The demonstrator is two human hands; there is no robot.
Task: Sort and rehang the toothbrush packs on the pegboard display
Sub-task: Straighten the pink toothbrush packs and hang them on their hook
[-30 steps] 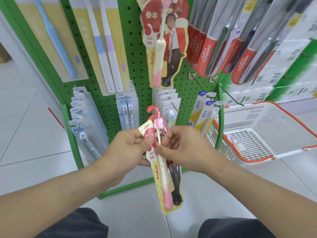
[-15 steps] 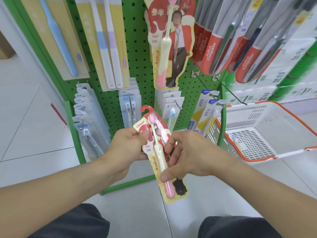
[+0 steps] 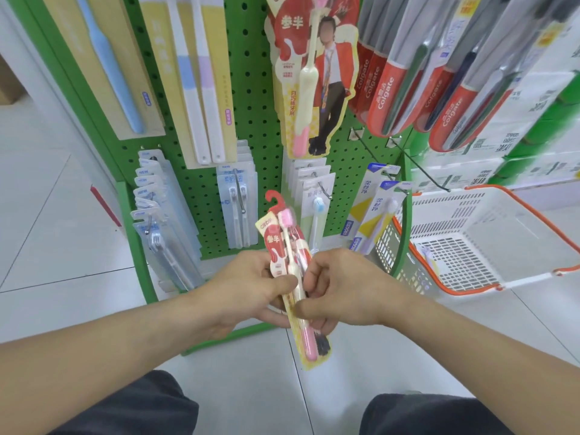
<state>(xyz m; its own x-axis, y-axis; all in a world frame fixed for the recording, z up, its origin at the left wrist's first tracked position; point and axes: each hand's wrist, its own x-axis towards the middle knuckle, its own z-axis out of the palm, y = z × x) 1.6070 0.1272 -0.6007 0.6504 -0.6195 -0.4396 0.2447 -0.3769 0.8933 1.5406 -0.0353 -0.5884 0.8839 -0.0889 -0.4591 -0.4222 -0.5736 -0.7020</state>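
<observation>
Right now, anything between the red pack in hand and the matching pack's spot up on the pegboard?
Nothing visible blocks it. Both the left hand and right hand grip the red toothbrush pack, its hook free on top. The matching hung pack is straight above on the pegboard; its peg is out of frame.

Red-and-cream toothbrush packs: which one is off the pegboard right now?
The pack with the red hook, gripped by both the left hand and right hand. Its twin hangs on the green pegboard above.

I see a red, cream and pink toothbrush pack [image 3: 290, 265], green perforated pegboard [image 3: 254, 98], white orange-rimmed basket [image 3: 489, 246].
</observation>
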